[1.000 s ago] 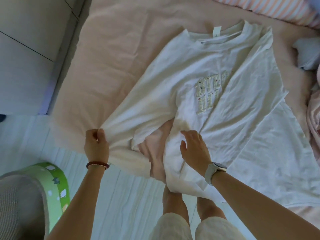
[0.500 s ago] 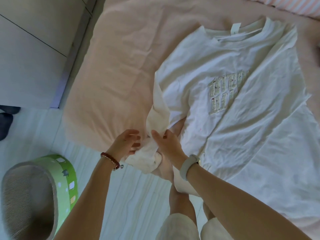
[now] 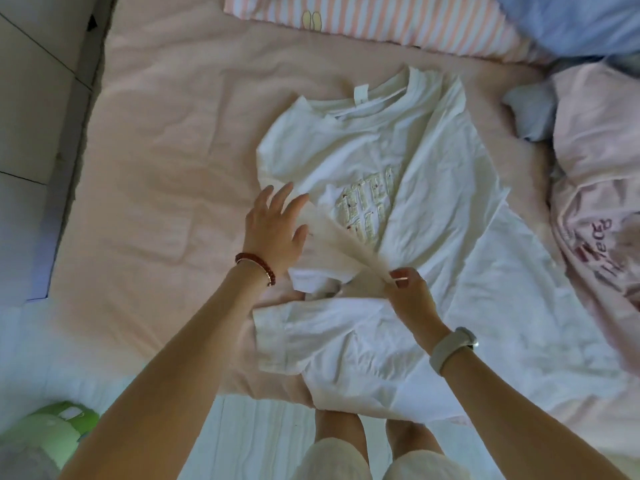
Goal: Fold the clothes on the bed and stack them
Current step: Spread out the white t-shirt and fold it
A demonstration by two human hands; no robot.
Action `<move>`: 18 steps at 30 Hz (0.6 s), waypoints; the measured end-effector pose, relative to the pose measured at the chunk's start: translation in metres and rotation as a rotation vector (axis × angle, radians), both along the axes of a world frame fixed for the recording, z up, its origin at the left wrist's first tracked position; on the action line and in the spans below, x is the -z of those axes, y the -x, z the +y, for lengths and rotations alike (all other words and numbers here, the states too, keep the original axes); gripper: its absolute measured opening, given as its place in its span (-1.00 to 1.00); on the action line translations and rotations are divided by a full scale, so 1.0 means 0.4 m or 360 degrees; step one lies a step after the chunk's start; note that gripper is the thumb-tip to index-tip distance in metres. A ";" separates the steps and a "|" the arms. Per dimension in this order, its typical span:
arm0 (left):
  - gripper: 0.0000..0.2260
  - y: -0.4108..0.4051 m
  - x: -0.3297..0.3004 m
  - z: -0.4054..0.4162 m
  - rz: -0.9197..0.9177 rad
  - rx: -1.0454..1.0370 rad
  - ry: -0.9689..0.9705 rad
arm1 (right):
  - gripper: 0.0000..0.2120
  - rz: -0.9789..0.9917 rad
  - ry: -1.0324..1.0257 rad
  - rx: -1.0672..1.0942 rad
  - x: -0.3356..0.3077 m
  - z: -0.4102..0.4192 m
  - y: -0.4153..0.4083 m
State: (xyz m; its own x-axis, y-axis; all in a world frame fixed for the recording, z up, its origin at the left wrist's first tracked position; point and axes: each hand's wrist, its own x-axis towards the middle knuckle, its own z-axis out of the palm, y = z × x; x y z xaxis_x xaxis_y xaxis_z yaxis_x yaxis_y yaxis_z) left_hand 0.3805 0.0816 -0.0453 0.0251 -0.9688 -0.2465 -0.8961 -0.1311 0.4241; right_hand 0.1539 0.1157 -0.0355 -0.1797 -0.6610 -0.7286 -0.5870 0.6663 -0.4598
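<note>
RISK: likely slip of the thin fold from right hand [image 3: 403, 284] pinching the folded-in sleeve, creasing crooked | hem hanging off bed [image 3: 166, 174] edge, could drag down | left hand [image 3: 275, 230] flat, fingers spread on white T-shirt [image 3: 433, 188] | LOOK: shirt face up, rumpled, printed chest, collar far | pink garment [image 3: 595, 209] beyond, unfolded

White T-shirt [image 3: 433, 188] spread front-up on pink bed [image 3: 166, 174], collar with tag toward striped pillow [image 3: 381, 26], pale embroidered block print on chest. Left sleeve folded in over the chest, bunched and wrinkled; hem hanging off bed's near edge. Pink garment [image 3: 599, 202] with dark red lettering crumpled just right of the T-shirt.
</note>
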 end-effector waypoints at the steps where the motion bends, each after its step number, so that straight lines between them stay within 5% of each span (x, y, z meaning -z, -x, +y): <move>1: -0.55 0.013 0.014 -0.034 -0.0104 0.0111 -0.0050 | -0.89 0.0040 -0.0060 0.0013 0.014 0.012 0.011; 7: -0.85 0.006 0.049 -0.131 -0.0276 0.0342 -0.0243 | -0.86 -0.0091 -0.0515 0.0160 0.057 0.087 -0.007; 11: -0.70 -0.048 0.009 -0.121 0.0005 0.0312 0.0181 | -0.84 -0.0099 -0.0230 0.0454 0.037 0.060 0.010; 14: -0.64 -0.099 -0.043 -0.116 0.0221 0.0321 0.0148 | -0.77 -0.0265 -0.0046 0.0611 -0.002 0.017 0.031; 18: -0.68 -0.154 -0.067 -0.132 -0.0144 0.0336 0.0198 | -0.80 -0.0276 0.0167 0.0232 -0.049 -0.031 0.022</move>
